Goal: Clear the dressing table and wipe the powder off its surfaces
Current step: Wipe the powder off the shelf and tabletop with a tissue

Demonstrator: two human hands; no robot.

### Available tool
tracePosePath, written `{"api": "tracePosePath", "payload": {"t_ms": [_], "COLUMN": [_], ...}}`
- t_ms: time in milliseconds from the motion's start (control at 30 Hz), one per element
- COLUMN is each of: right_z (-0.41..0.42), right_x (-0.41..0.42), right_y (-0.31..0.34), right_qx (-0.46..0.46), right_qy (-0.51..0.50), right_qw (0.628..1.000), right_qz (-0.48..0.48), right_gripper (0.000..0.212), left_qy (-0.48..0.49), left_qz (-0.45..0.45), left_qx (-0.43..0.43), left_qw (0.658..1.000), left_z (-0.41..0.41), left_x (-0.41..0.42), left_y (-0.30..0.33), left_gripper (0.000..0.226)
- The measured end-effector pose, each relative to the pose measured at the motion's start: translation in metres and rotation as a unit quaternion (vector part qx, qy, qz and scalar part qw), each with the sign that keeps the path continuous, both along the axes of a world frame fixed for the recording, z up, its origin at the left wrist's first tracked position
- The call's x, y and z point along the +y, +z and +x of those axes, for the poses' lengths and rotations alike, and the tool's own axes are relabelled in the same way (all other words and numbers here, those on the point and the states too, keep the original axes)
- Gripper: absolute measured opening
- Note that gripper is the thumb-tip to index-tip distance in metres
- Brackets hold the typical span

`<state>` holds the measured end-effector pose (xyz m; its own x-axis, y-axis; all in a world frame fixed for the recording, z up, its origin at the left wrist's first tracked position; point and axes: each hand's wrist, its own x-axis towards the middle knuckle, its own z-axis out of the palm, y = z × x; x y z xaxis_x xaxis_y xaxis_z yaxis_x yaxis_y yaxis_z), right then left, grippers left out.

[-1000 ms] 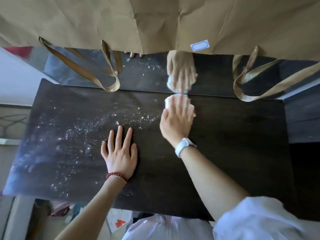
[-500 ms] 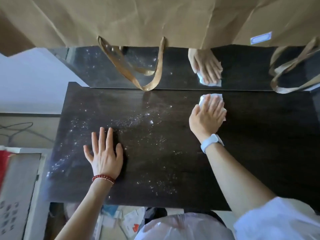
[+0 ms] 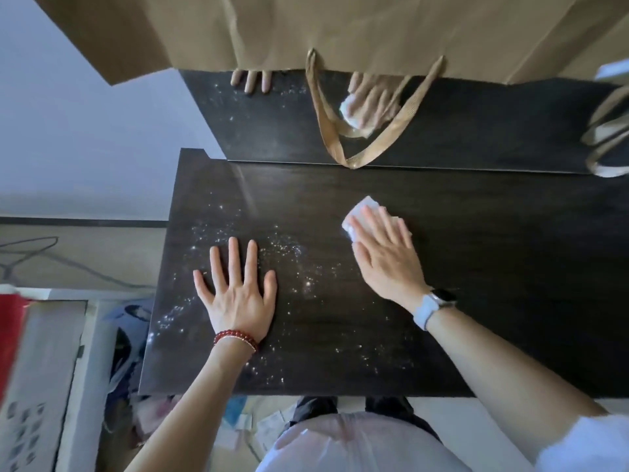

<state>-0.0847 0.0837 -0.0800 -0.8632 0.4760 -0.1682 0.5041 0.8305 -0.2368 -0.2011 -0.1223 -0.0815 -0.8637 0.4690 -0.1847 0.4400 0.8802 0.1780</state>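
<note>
As before, right hand (image 3: 384, 253) pressing wipe (image 3: 360, 212), shifted rightward

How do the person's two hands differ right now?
The left hand lies flat with fingers spread, holding nothing; the right hand presses a white wipe. The left wrist wears a red bead bracelet, the right a white-strapped watch. Both rest palm-down on the dark tabletop.

**Tabletop layout**

Left hand (image 3: 238, 301) flat on table (image 3: 510, 301), left of centre, amid powder (image 3: 289, 253). Right hand (image 3: 384, 257) farther right and farther back, pressing on wipe (image 3: 362, 207), fingers over it. Powder mostly on left half and near front edge. Mirror (image 3: 476, 131) upright behind table. Bag (image 3: 340, 28) hanging over mirror's top, handles (image 3: 357, 158) dangling before it.
</note>
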Motion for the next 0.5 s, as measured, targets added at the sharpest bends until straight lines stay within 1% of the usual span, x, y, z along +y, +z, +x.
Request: {"api": "tracePosePath", "payload": {"t_ms": [67,100,133,167,233,300,367,400,433,467,500], "right_z": [-0.002,-0.016,-0.032,-0.046,-0.058,-0.029,0.023,0.049,0.072,0.090,0.099], "right_x": [0.027,0.032,0.026,0.012,-0.033,-0.078,-0.091,-0.084,-0.070,-0.052,-0.033], "right_y": [0.004,0.007,0.010,0.010,0.008,0.006,0.006,0.006,0.006,0.006,0.007], "right_qx": [-0.026,-0.024,-0.012,0.001,0.026,0.033,0.016,0.002,-0.011,-0.019,-0.026], "right_qy": [-0.174,-0.231,-0.246,-0.218,-0.076,0.065,0.145,0.159,0.143,0.092,0.011], "right_qw": [0.984,0.973,0.969,0.976,0.997,0.997,0.989,0.987,0.989,0.995,0.999], "right_qz": [0.003,-0.007,-0.014,-0.012,-0.010,-0.020,-0.012,-0.002,0.017,0.036,0.042], "right_gripper": [0.051,0.050,0.048,0.046,0.043,0.044,0.044,0.045,0.047,0.048,0.049], "left_qy": [-0.003,-0.004,-0.004,-0.003,-0.004,-0.004,-0.002,-0.001,0.000,0.001,0.003], "left_qz": [-0.004,-0.003,-0.003,-0.003,-0.002,0.001,0.004,0.003,0.004,0.007,0.011], "left_qx": [0.004,0.004,0.003,0.001,-0.001,-0.005,-0.005,-0.004,-0.001,0.002,0.004], "left_qw": [1.000,1.000,1.000,1.000,1.000,1.000,1.000,1.000,1.000,1.000,1.000], "left_z": [0.001,0.001,0.001,0.001,0.000,0.000,0.000,0.000,0.000,0.001,0.002], "left_x": [0.001,0.002,0.002,0.001,0.000,0.000,0.000,0.000,0.001,0.002,0.002], "left_y": [0.001,0.002,0.001,0.000,-0.001,-0.002,-0.002,-0.002,-0.001,-0.001,-0.001], "left_gripper": [0.061,0.063,0.062,0.061,0.059,0.058,0.058,0.058,0.058,0.058,0.057]}}
